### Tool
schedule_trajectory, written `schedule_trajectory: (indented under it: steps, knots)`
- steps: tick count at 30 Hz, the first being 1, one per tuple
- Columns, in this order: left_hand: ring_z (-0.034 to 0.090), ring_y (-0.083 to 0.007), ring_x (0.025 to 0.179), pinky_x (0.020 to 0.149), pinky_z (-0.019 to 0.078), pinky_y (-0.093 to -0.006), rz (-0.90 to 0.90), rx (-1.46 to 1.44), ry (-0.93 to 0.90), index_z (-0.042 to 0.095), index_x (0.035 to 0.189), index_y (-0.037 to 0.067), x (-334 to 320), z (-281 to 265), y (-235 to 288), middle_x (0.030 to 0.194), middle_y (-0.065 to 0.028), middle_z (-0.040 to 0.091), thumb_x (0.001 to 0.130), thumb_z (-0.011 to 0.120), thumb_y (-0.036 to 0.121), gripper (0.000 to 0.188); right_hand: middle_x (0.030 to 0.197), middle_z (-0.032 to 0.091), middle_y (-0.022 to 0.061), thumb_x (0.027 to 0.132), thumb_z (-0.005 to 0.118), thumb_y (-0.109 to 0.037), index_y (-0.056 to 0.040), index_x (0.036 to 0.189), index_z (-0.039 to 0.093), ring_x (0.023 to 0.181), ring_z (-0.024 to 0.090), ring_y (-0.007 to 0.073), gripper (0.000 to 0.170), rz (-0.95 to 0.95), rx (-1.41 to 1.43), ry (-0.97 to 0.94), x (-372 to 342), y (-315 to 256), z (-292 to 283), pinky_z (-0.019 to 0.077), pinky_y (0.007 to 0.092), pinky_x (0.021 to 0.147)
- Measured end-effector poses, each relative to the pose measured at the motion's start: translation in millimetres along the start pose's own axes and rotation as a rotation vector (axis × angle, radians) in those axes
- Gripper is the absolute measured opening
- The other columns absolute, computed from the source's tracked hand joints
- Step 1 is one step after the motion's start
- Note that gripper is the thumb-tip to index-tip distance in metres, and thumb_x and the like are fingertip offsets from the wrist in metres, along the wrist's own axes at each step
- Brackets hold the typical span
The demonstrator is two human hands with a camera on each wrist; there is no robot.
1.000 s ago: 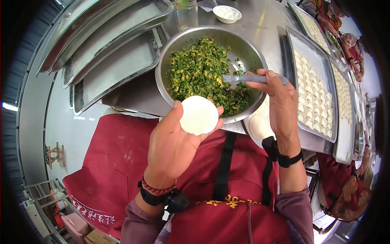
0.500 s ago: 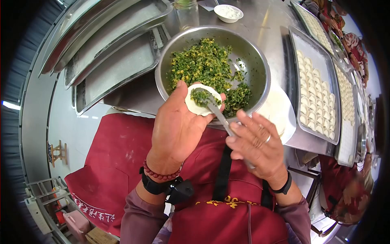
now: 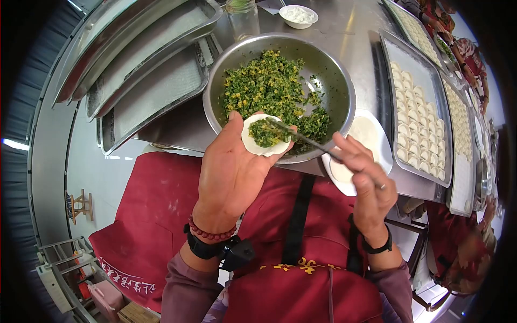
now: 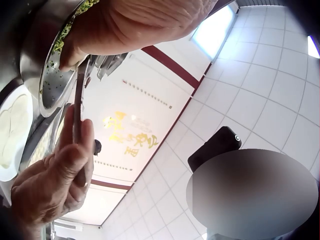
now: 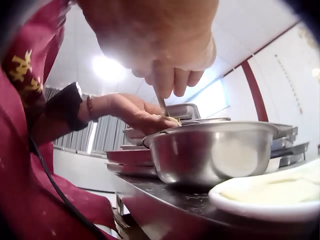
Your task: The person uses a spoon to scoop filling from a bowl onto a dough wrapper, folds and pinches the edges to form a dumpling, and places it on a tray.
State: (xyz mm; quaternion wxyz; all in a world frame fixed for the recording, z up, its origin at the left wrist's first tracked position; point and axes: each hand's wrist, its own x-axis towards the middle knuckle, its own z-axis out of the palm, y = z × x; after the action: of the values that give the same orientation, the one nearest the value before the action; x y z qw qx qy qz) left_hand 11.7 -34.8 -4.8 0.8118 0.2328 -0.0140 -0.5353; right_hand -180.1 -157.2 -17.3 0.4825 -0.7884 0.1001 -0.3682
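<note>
My left hand (image 3: 223,175) is palm up, cupping a round dumpling wrapper (image 3: 249,145) with the thumb at its left edge and fingertips showing past its right. Chopped green and yellow filling (image 3: 264,133) sits on the wrapper's middle. In my right hand (image 3: 371,188) I grip a thin metal spatula (image 3: 312,143), its tip on the filling. Both hands are by the near rim of a steel mixing bowl (image 3: 339,75), which holds more of this filling. The left wrist view shows the spatula (image 4: 78,107) edge-on between right thumb and fingers.
Right of the bowl, a white plate (image 3: 384,156) bears more wrappers. Beyond it stands a metal tray (image 3: 401,51) with rows of folded dumplings. Empty trays (image 3: 156,81) are stacked at left. A small white bowl (image 3: 299,25) and a glass jar (image 3: 243,24) stand behind.
The wrapper was bare a second ago; filling now lies on it. My right hand brought the spatula from the bowl to the wrapper, then swung slightly outward to the right.
</note>
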Motion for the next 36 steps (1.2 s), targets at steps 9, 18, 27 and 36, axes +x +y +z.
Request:
schedule_trajectory:
  steps: [9,18,27,36]
  knots:
    - [0.038,-0.0393,0.138,0.118,0.0271,-0.0541,0.030,0.001,-0.017,0.030,0.148,-0.001,2,-1,-1,0.148,-0.0210,0.040,0.108,0.035,0.031,0.051,0.116,0.066,0.0257,0.104,0.050,-0.015,0.0086,0.119,0.060,0.111,0.065,0.0316,0.030,0.285,0.322,0.193,-4,-1,-6,0.0508,0.0412,0.100]
    - [0.034,-0.0377,0.141,0.120,0.0235,-0.0534,0.036,-0.015,0.025,0.029,0.147,-0.004,2,-4,-2,0.150,-0.0212,0.038,0.108,0.034,0.032,0.053,0.111,0.068,0.0249,0.103,0.053,-0.021,0.0069,0.119,0.061,0.105,0.068,0.0311,0.032,0.269,0.302,0.351,3,8,-14,0.0512,0.0406,0.099]
    - [0.038,-0.0375,0.139,0.118,0.0265,-0.0539,-0.050,0.036,0.010,0.030,0.144,-0.010,0,-6,-4,0.147,-0.0228,0.040,0.108,0.032,0.037,0.059,0.107,0.069,0.0192,0.102,0.055,-0.023,0.0061,0.113,0.063,0.099,0.070,0.0320,0.032,0.377,0.499,0.314,12,-1,-7,0.0530,0.0419,0.095]
    - [0.041,-0.0380,0.136,0.116,0.0297,-0.0553,-0.127,0.056,0.012,0.030,0.141,-0.014,-5,-2,-6,0.144,-0.0276,0.041,0.107,0.032,0.042,0.065,0.106,0.068,0.0119,0.101,0.055,-0.020,0.0008,0.108,0.065,0.091,0.072,0.0307,0.024,0.609,0.563,0.266,18,15,-8,0.0534,0.0389,0.089]
